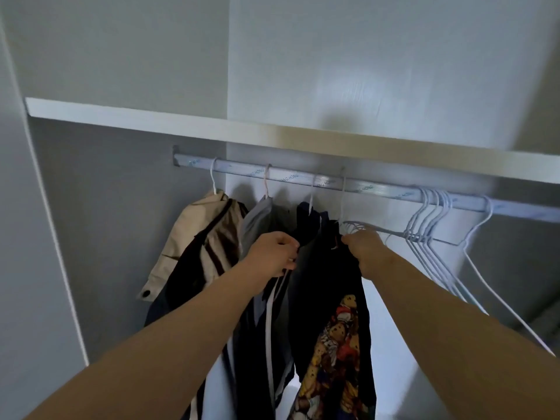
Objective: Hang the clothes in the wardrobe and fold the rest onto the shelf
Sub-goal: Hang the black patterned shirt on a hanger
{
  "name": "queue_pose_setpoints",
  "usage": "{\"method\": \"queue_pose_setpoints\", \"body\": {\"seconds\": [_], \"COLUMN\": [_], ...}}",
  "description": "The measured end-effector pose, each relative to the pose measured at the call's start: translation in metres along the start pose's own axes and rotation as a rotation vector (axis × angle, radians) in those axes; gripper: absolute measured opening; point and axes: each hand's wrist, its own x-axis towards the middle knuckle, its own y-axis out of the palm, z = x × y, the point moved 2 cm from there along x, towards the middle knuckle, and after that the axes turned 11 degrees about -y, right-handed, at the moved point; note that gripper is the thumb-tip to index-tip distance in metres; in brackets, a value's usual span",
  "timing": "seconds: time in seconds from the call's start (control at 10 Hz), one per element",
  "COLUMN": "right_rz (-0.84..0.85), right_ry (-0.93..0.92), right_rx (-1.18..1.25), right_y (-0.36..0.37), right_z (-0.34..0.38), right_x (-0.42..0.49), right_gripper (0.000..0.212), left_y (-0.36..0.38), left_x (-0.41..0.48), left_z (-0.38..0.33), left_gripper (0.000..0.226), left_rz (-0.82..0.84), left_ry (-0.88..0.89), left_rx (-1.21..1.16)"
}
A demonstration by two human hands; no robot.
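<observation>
Head view puts the hanging step in hand. The left grip (pixel 274 253) is curled tight on one shoulder of the dark bear-print garment (pixel 327 301), and the right grip (pixel 365 248) pinches the other shoulder. Above and between the two grips, the garment's hanger hook (pixel 342 189) already sits over the rail (pixel 378 189), so the piece looks hung and is being straightened. The next move likely calls for both grips to let go gently, without dragging the cloth off. Empty hangers (pixel 430 225) wait to the right of the right grip, and the shelf (pixel 181 122) lies above both.
</observation>
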Motion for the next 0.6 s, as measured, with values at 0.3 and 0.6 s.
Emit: {"method": "queue_pose_setpoints", "body": {"seconds": [0.3,0.6], "right_rz": [0.003,-0.048], "right_ry": [0.036,0.065], "right_rx": [0.054,0.175], "right_y": [0.016,0.055], "right_z": [-0.018,-0.003], "right_x": [-0.026,-0.188], "right_gripper": [0.024,0.021], "left_y": [-0.008,-0.054], "left_x": [-0.023,-0.126], "left_z": [0.017,0.069], "left_gripper": [0.018,0.021], "left_rz": [0.078,0.128], "left_ry": [-0.031,-0.028], "left_rx": [-0.036,-0.045]}}
